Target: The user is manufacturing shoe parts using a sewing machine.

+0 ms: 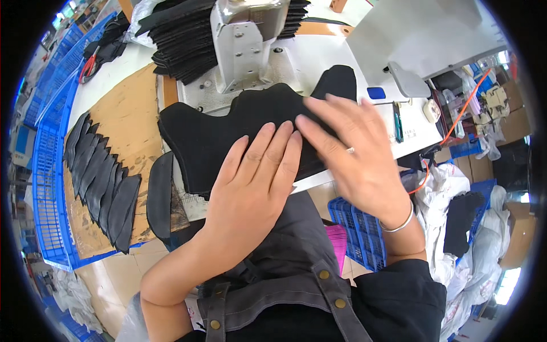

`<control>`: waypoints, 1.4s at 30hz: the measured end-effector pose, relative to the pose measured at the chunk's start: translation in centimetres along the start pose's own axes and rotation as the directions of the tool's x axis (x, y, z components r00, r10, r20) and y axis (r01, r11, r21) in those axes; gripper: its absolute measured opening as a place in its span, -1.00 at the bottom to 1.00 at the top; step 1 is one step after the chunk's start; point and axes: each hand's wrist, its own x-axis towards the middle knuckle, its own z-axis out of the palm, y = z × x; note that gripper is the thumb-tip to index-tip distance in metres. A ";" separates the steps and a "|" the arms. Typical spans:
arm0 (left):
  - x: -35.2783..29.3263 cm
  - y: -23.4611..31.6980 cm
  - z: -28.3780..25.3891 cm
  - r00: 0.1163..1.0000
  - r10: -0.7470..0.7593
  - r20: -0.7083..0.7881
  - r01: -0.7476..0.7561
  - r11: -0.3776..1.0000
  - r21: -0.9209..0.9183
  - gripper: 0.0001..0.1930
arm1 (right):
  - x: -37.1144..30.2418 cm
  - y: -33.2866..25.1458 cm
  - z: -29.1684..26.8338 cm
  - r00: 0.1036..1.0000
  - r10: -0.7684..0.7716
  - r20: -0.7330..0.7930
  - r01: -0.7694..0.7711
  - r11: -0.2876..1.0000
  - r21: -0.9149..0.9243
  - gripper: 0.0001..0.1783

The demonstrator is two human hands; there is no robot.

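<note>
A wide black fabric piece (pixel 199 145) with a wavy far edge lies on the white sewing table, in front of the sewing machine (pixel 242 54). My left hand (pixel 248 188) rests palm down on its near middle, fingers stretched out flat. Over the right part of the piece is my right hand (pixel 359 157), fingers extended and apart; its fingertips are at or just above the cloth, I cannot tell which. Past those fingertips a rounded black part (pixel 337 82) reaches toward the back. A single curved black piece (pixel 160 196) lies left of the fabric, at the table's edge.
Overlapping curved black pieces (pixel 105 182) lie on cardboard (pixel 137 102) over a blue crate (pixel 52 205). Stacked black pieces (pixel 185 43) stand behind the machine. Red-handled scissors (pixel 88 67) lie far left, green thread snips (pixel 397 122) right. Another blue crate (pixel 359 231) stands below the table.
</note>
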 end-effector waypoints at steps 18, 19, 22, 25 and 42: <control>-0.9 -2.2 -4.2 0.977 -0.100 -0.190 0.098 0.995 -0.023 -0.45 | 2.1 3.8 -1.7 0.925 -0.381 0.011 0.381 0.925 -0.016 -0.64; -0.6 -2.3 -4.0 0.975 -0.037 -0.219 0.046 0.998 0.035 -0.50 | 2.1 3.5 -1.8 0.902 -0.423 -0.084 0.411 0.902 -0.136 -0.68; -1.2 -3.4 -4.8 0.964 0.106 -0.245 -0.034 0.959 0.282 -0.60 | 2.4 2.0 -2.9 0.848 -0.478 -0.228 0.411 0.866 -0.286 -0.74; -3.1 -3.7 -9.8 0.947 0.049 -0.316 0.080 0.921 0.382 -0.62 | 2.5 -0.1 -3.5 0.865 -0.387 -0.321 0.344 0.921 -0.183 -0.69; 11.4 -18.0 -6.0 0.993 -0.117 0.018 0.108 0.957 0.269 -0.62 | -2.1 -2.5 0.4 0.951 0.083 -0.298 0.047 0.913 0.405 -0.67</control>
